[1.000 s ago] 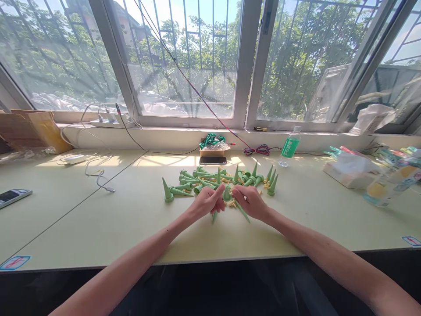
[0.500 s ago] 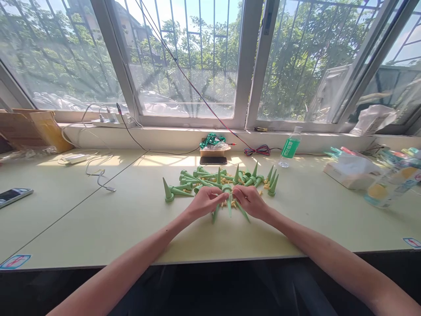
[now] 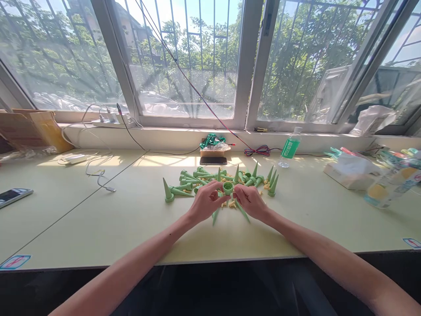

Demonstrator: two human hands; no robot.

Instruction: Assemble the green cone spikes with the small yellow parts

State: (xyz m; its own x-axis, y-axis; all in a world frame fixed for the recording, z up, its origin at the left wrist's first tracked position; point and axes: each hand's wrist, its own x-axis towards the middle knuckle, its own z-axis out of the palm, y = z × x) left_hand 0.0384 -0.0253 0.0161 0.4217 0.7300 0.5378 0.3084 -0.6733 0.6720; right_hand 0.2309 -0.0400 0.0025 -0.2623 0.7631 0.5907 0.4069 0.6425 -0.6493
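My left hand [image 3: 208, 201] grips a green plastic watering spike [image 3: 228, 188] between thumb and fingers, its round open end turned up toward me. Close against the rim, my right hand [image 3: 250, 201] is closed in a pinch; whatever its fingertips hold is hidden. Behind and around both hands spreads a pile of green spikes [image 3: 189, 179], some lying flat and others standing point up. Small yellow plastic pieces [image 3: 232, 204] are scattered among them. One spike [image 3: 243, 212] lies below my right hand, pointing toward me.
A dark phone [image 3: 213, 160] lies before a small box with green items [image 3: 212, 141]. At the right stand a labelled bottle [image 3: 290, 148], a tissue box [image 3: 350, 169] and a clear bag [image 3: 391, 182]. White cables [image 3: 100, 177] and another phone [image 3: 15, 196] are at the left.
The spike in my left hand has turned: half a second ago its tip pointed down toward me, now its open end faces me. My right hand has stayed near the rim.
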